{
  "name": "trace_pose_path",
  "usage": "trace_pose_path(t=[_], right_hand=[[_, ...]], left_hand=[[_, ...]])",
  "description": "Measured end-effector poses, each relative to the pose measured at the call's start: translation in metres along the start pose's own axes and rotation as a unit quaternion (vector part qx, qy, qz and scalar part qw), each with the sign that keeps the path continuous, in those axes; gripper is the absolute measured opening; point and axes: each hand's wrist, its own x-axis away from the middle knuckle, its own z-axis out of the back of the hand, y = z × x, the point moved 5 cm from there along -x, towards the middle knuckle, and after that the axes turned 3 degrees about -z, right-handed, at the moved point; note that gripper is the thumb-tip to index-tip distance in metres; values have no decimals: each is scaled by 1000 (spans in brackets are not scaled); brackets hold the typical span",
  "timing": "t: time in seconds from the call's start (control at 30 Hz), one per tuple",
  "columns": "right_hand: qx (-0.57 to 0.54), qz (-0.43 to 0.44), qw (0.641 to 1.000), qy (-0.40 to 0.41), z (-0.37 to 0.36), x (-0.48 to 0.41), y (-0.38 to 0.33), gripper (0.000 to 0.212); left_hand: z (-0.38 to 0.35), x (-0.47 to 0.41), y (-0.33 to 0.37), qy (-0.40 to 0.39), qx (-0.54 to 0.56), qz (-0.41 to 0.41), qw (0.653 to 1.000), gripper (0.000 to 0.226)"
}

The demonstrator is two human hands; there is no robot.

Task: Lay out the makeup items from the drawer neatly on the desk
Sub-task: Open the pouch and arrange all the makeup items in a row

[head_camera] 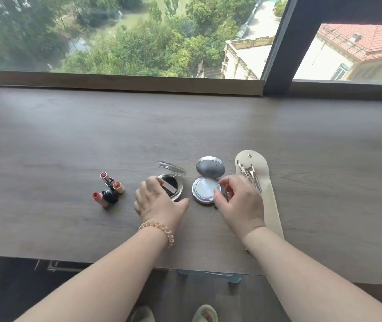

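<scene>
On the brown desk (208, 126) lie several makeup items in a row. At the left are uncapped lipsticks (110, 190), one black and the others peach. My left hand (156, 201) rests on a round open compact (173, 187) with a clear lid and a pink strip inside. My right hand (238, 201) touches the right edge of a silver cushion compact (205, 190) with its lid up, fingers pinched on something small and dark that I cannot make out. A beige pouch (269, 201) of metal tools lies at the far right.
A wooden sill and a large window (139, 38) run along the desk's far side. A dark window post (278, 54) stands at the right. Below the desk's near edge I see a drawer front (55, 266), a bluish object (208, 275), and slippers (204, 313) on the floor.
</scene>
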Motion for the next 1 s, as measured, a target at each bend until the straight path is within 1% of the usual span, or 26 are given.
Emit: trace_pose_path(t=[0.03,0.1,0.17,0.2,0.23,0.3,0.33,0.4,0.57,0.7,0.77,0.8,0.83,0.87,0.9,0.93,0.97,1.0], right_hand=[[-16,30,999,1,-5,-7,-12,17],[-12,77,996,-42,-21,-21,-36,31],[42,104,987,-115,-41,-35,-56,45],[70,107,982,-142,-51,-42,-64,48],[95,103,977,-163,-59,-48,-68,48],[132,96,970,-179,-73,-57,-75,35],[141,95,969,-181,-78,-59,-77,29],[137,96,970,-179,-85,-60,-80,23],[137,90,971,-177,-90,-61,-84,21],[141,80,967,-198,-94,-68,-87,20],[129,82,965,-213,-91,-69,-89,25],[111,81,969,-206,-86,-68,-88,31],[83,74,979,-172,-77,-68,-84,35],[47,56,992,-107,-62,-68,-77,35],[8,26,999,-29,-45,-67,-65,31],[-21,-13,999,37,-30,-63,-49,25],[-34,-55,995,76,-19,-57,-31,20],[-26,-89,992,87,-12,-50,-15,16]], left_hand=[[-1,-5,-4,-13,2,0,1000,74],[-7,-12,-10,-38,11,-6,999,81],[-13,-16,-13,-52,19,-14,998,81],[-14,-19,-15,-51,24,-15,998,79],[-14,-20,-16,-47,30,-14,998,76],[-14,-24,-21,-34,40,-13,999,73],[-13,-24,-23,-30,40,-14,999,74],[-11,-25,-29,-24,35,-14,999,77],[-10,-27,-35,-29,6,-11,1000,85],[-9,-18,-39,-17,5,-5,1000,82],[-10,-16,-41,-9,10,-9,1000,81],[-10,-16,-42,-7,11,-11,1000,81],[-9,-16,-42,-6,11,-13,1000,80],[-9,-17,-43,-6,9,-14,1000,79],[-9,-18,-43,-6,7,-14,1000,78],[-8,-19,-43,-7,5,-14,1000,77],[-8,-20,-44,-9,4,-14,1000,77],[-8,-21,-44,-12,4,-15,1000,76]])
